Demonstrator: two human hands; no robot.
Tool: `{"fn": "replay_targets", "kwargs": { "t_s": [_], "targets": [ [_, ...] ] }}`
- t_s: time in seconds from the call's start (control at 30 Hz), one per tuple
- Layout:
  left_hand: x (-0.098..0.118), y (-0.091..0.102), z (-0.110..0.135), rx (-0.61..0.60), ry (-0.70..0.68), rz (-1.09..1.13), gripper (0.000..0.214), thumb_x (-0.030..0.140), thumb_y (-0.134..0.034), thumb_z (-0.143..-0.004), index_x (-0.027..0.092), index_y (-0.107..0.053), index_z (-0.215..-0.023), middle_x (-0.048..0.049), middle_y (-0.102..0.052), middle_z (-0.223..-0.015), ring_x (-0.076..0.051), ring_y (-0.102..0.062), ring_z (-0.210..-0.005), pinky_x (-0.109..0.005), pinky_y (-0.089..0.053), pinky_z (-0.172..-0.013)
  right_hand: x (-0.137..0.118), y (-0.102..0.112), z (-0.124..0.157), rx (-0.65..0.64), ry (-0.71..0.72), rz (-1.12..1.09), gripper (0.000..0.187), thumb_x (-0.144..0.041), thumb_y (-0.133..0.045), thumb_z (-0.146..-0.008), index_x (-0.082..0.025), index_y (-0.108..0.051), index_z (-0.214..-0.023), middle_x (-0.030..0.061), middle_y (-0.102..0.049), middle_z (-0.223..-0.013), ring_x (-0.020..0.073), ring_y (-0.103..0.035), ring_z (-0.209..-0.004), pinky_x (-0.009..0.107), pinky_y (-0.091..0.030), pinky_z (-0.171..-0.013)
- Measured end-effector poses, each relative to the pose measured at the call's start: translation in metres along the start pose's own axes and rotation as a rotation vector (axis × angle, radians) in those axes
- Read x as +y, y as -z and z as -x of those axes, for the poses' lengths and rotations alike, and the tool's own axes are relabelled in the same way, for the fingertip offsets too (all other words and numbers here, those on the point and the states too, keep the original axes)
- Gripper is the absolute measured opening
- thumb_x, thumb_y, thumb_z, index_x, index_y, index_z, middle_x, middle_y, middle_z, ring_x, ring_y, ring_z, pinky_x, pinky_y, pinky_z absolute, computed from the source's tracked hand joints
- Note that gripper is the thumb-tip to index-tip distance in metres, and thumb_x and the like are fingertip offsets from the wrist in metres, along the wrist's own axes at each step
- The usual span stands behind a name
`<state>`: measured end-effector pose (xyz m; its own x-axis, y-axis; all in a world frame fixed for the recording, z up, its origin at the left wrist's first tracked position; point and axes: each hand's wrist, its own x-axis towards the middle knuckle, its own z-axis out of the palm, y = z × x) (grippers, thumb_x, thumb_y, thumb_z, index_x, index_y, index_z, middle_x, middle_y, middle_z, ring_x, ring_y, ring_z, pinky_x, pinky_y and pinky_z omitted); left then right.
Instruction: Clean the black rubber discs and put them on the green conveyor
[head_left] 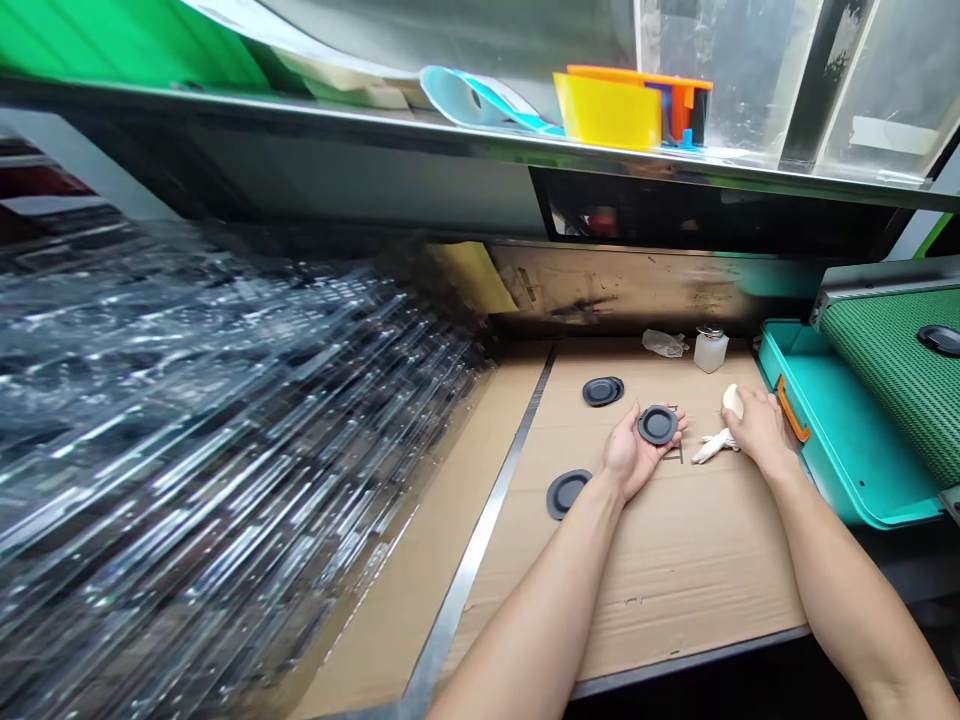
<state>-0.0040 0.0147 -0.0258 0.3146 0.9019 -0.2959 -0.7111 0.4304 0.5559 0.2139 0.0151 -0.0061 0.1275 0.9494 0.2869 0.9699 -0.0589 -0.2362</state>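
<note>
My left hand (pixel 624 460) is turned palm up and holds a black oval piece with a raised rim (pixel 658 426) across its fingers. Over to the right, my right hand (pixel 759 428) grips a small cream-coloured pad (pixel 732 401) between thumb and fingers. A crumpled white cloth (pixel 712 447) lies on the cardboard just below the pad, close to the right fingertips. Beyond my left hand rests another black oval piece (pixel 600 391), which seems to overlap a second one. One more black oval piece (pixel 568 494) lies left of my left wrist, partly covered by the forearm.
Stacked clear plastic trays (pixel 247 450) fill the left side. A small white bottle (pixel 710 350) and a crumpled clear bag (pixel 664 343) stand at the back. Right are a teal bin (pixel 829 440) and a green conveyor belt (pixel 892 350). A shelf (pixel 450 140) crosses above.
</note>
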Motion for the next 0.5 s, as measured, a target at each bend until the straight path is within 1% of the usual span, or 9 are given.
{"fn": "replay_targets", "kwargs": {
  "t_s": [0.1, 0.13, 0.17, 0.2, 0.27, 0.33, 0.37, 0.4, 0.5],
  "targets": [
    [0.002, -0.001, 0.0, 0.022, -0.017, 0.035, 0.037, 0.036, -0.036, -0.103, 0.01, -0.06, -0.112, -0.0243, -0.071, -0.12, -0.029, -0.072, -0.106, -0.038, -0.058, -0.081, -0.006, 0.01, 0.005, 0.028, 0.079, 0.023, 0.035, -0.041, -0.051, -0.098, -0.021, -0.071, -0.119, 0.0156, -0.061, -0.13, 0.0333, -0.049, -0.12, 0.047, -0.039, -0.1],
    [0.002, 0.0, -0.001, 0.029, -0.022, 0.048, 0.036, 0.035, -0.036, -0.103, 0.01, -0.06, -0.112, -0.0241, -0.071, -0.119, -0.029, -0.072, -0.105, -0.037, -0.058, -0.08, -0.008, 0.015, 0.008, 0.032, 0.128, 0.003, 0.033, -0.04, -0.049, -0.099, -0.024, -0.071, -0.117, 0.0132, -0.062, -0.13, 0.0319, -0.05, -0.119, 0.046, -0.039, -0.1],
    [0.003, 0.0, -0.001, 0.036, -0.027, 0.063, 0.035, 0.035, -0.036, -0.103, 0.01, -0.06, -0.111, -0.0237, -0.071, -0.118, -0.029, -0.073, -0.104, -0.036, -0.057, -0.08, -0.01, 0.02, 0.01, -0.001, 0.189, -0.025, 0.032, -0.04, -0.05, -0.099, -0.026, -0.072, -0.117, 0.0107, -0.064, -0.127, 0.0299, -0.053, -0.117, 0.044, -0.039, -0.1],
    [0.003, 0.001, -0.002, 0.041, -0.033, 0.079, 0.035, 0.035, -0.036, -0.103, 0.011, -0.06, -0.111, -0.0234, -0.071, -0.117, -0.028, -0.073, -0.104, -0.035, -0.057, -0.08, -0.01, 0.025, 0.012, -0.077, 0.257, -0.054, 0.029, -0.04, -0.055, -0.096, -0.028, -0.072, -0.116, 0.0083, -0.067, -0.122, 0.028, -0.056, -0.114, 0.041, -0.039, -0.099],
    [0.005, 0.003, -0.004, 0.054, -0.047, 0.106, 0.035, 0.036, -0.036, -0.103, 0.011, -0.059, -0.113, -0.0223, -0.072, -0.116, -0.028, -0.073, -0.103, -0.036, -0.057, -0.081, -0.009, 0.032, 0.013, -0.286, 0.375, -0.096, 0.029, -0.034, -0.066, -0.087, -0.029, -0.073, -0.114, 0.0054, -0.07, -0.114, 0.0248, -0.06, -0.107, 0.035, -0.042, -0.095],
    [0.005, 0.004, -0.006, 0.061, -0.06, 0.12, 0.036, 0.038, -0.036, -0.103, 0.013, -0.059, -0.115, -0.0203, -0.072, -0.116, -0.028, -0.073, -0.103, -0.037, -0.057, -0.082, -0.008, 0.034, 0.012, -0.421, 0.406, -0.12, 0.028, -0.025, -0.067, -0.083, -0.026, -0.075, -0.109, 0.0053, -0.072, -0.107, 0.0225, -0.063, -0.099, 0.03, -0.044, -0.088],
    [0.005, 0.004, -0.007, 0.059, -0.065, 0.123, 0.036, 0.038, -0.036, -0.103, 0.014, -0.059, -0.116, -0.0193, -0.072, -0.116, -0.027, -0.073, -0.103, -0.038, -0.057, -0.083, -0.01, 0.033, 0.012, -0.425, 0.393, -0.139, 0.025, -0.023, -0.064, -0.084, -0.024, -0.075, -0.107, 0.0058, -0.073, -0.103, 0.0215, -0.064, -0.096, 0.029, -0.045, -0.085],
    [0.005, 0.004, -0.007, 0.056, -0.068, 0.124, 0.035, 0.038, -0.036, -0.103, 0.015, -0.059, -0.117, -0.0185, -0.072, -0.115, -0.027, -0.073, -0.102, -0.038, -0.057, -0.083, -0.013, 0.031, 0.013, -0.389, 0.368, -0.175, 0.024, -0.023, -0.061, -0.087, -0.023, -0.075, -0.106, 0.0061, -0.074, -0.1, 0.0208, -0.064, -0.093, 0.028, -0.045, -0.082],
    [-0.001, 0.0, -0.006, 0.036, -0.072, 0.127, 0.034, 0.036, -0.037, -0.104, 0.015, -0.06, -0.115, -0.0167, -0.073, -0.111, -0.025, -0.072, -0.101, -0.039, -0.057, -0.087, -0.034, 0.02, 0.02, -0.201, 0.295, -0.346, 0.028, -0.031, -0.054, -0.094, -0.022, -0.07, -0.116, 0.0055, -0.075, -0.103, 0.0196, -0.066, -0.09, 0.027, -0.047, -0.078]
  ]
}}
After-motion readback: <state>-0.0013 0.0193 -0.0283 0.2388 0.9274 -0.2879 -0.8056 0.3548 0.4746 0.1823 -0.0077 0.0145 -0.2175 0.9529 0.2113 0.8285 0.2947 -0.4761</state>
